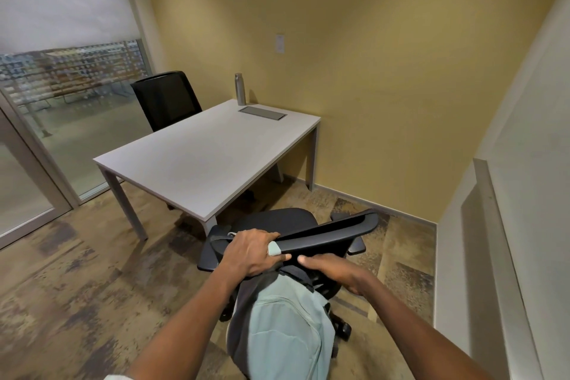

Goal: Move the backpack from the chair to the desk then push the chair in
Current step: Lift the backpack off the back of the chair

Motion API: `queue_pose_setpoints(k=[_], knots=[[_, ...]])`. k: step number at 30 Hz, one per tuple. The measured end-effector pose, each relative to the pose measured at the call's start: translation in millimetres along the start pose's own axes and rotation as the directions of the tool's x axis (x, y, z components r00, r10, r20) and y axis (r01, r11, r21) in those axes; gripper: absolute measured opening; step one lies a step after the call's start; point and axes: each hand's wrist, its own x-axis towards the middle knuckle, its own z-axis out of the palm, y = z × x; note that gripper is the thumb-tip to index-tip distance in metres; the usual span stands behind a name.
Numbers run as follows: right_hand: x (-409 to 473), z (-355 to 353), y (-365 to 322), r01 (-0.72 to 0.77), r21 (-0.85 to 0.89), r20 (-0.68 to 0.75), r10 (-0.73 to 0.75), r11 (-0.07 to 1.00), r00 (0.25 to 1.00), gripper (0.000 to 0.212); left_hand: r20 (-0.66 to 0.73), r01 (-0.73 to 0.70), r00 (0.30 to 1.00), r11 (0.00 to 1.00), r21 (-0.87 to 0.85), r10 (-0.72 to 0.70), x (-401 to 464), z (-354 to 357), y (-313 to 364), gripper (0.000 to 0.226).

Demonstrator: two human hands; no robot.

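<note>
Pale desk [197, 160] — yellow walls, mottled carpet.

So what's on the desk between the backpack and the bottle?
Nothing but bare desk top between backpack and bottle, apart from a flat grey panel beside the bottle, in the head view.

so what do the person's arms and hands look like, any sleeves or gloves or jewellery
Both hands are bare: no gloves, rings or watch show on the left hand or the right hand. The forearms are uncovered down to the bottom edge of the picture. Only a small strip of pale fabric, perhaps a sleeve edge, shows by the left arm there.
</note>
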Motion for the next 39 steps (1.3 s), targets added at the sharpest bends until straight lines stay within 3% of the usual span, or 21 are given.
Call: queue_pose_setpoints(k=[3, 7, 12, 17, 22, 28, 31, 36, 39], knots=[[5.4, 21.2, -5.7, 0.040, -0.291, 0.036, -0.031, 0.956, 0.999, 0.058, 0.004, 0.000, 1.000, 1.000, -0.006, 0.000, 0.0, 0.0, -2.9, 0.089], [22.1, 43.7, -2.4, -0.028, -0.596, -0.143, -0.072, 0.802, 0.987, 0.028, 0.015, 0.001, 1.000, 1.000, -0.016, 0.000, 1.4, 2.0, -7.3, 0.085], [24.8, 50.0, 2.4, -0.025, -0.668, -0.291, -0.231, 0.743, 0.929, 0.007, -0.006, -0.017, 1.000, 1.000, -0.009, 0.017, 3.1, 7.6, -12.4, 0.093], [19.6, 52.4, 4.6, -0.037, -0.656, -0.391, -0.298, 0.754, 0.871, 0.020, -0.017, -0.007, 1.000, 1.000, -0.023, 0.006, 8.6, 11.5, -16.0, 0.094], [6.6, 61.6, 4.5, 0.012, -0.695, -0.371, -0.372, 0.719, 0.851, 0.013, -0.001, 0.045, 0.999, 0.997, -0.058, -0.045, 6.5, 6.6, -20.6, 0.102], [-6.4, 70.2, -10.0, 0.021, -0.579, -0.471, -0.355, 0.815, 0.808, 0.021, 0.107, 0.045, 0.994, 0.988, -0.147, -0.029, 3.4, -14.5, -36.7, 0.110], [-11.3, 69.4, -20.2, 0.045, -0.659, -0.424, -0.420, 0.751, 0.803, 0.013, 0.128, 0.050, 0.991, 0.988, -0.147, -0.031, -6.6, -27.3, -70.8, 0.106], [-16.7, 74.4, -39.1, 0.045, -0.713, -0.427, -0.484, 0.700, 0.764, 0.016, 0.071, 0.018, 0.997, 0.998, -0.066, -0.014, -27.8, -45.8, -120.9, 0.094], [-20.5, 72.0, -48.2, 0.036, -0.732, -0.427, -0.501, 0.680, 0.753, 0.007, 0.011, 0.027, 1.000, 1.000, -0.007, -0.027, -41.0, -49.9, -137.0, 0.087]])
